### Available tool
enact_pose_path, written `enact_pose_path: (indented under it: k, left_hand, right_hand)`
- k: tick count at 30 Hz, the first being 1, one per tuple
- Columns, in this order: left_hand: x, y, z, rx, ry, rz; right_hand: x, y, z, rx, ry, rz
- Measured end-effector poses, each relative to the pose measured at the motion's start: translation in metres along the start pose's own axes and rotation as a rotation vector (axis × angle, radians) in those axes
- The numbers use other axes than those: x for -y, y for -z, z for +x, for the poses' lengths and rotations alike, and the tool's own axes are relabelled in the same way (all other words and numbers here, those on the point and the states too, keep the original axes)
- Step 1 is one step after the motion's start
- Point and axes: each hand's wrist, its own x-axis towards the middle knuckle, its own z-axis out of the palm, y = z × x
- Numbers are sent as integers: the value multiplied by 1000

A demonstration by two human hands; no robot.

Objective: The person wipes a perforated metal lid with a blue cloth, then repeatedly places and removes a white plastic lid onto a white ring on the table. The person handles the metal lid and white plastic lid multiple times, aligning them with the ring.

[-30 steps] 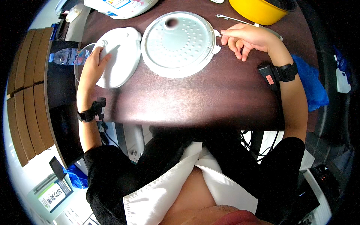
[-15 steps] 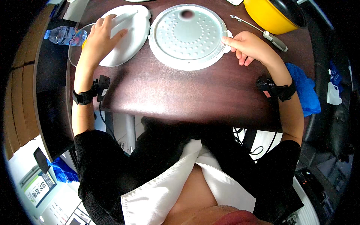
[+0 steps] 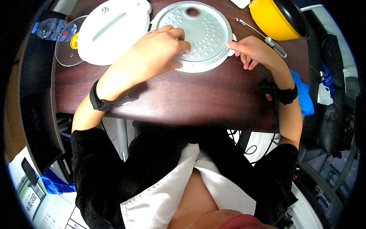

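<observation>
A round metal-faced lid (image 3: pixel 207 38) with raised dots, a dark hole near its far edge and a white rim lies in front of me. My right hand (image 3: pixel 253 51) pinches the tab on its right side between thumb and fingers. Over the lid's left part reaches my left hand (image 3: pixel 164 45), its fingers bent but apart, and nothing shows between them. Whether its fingertips touch the metal, I cannot tell. To the left lies a white oval cover (image 3: pixel 114 34) with a long slot and a small round recess.
A glass lid (image 3: pixel 65 55) with a yellow knob sits partly under the white cover, by a water bottle (image 3: pixel 51 28). At the far right are a yellow pot (image 3: pixel 272 21) and a thin grey-handled tool (image 3: pixel 272 44). Blue cloth (image 3: pixel 304 93) lies beside my right forearm.
My left hand has left the white cover and moved right, over the round lid. The right hand keeps its pinch on the lid's tab. The whole view has shifted slightly.
</observation>
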Motion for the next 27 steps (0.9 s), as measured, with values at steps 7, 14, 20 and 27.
enact_pose_path:
  k: [7, 14, 20, 27]
  left_hand:
    - [3, -4, 1, 38, -89, -157]
    - [2, -12, 3, 25, -92, -121]
    - [0, -10, 12, 103, -141, -48]
    - [-7, -8, 16, 92, -285, 98]
  right_hand:
    - [3, 5, 4, 52, -54, 28]
    - [2, 5, 5, 38, -60, 30]
    - [-2, 8, 5, 68, -23, 59]
    - [-19, 12, 1, -111, 172, -18]
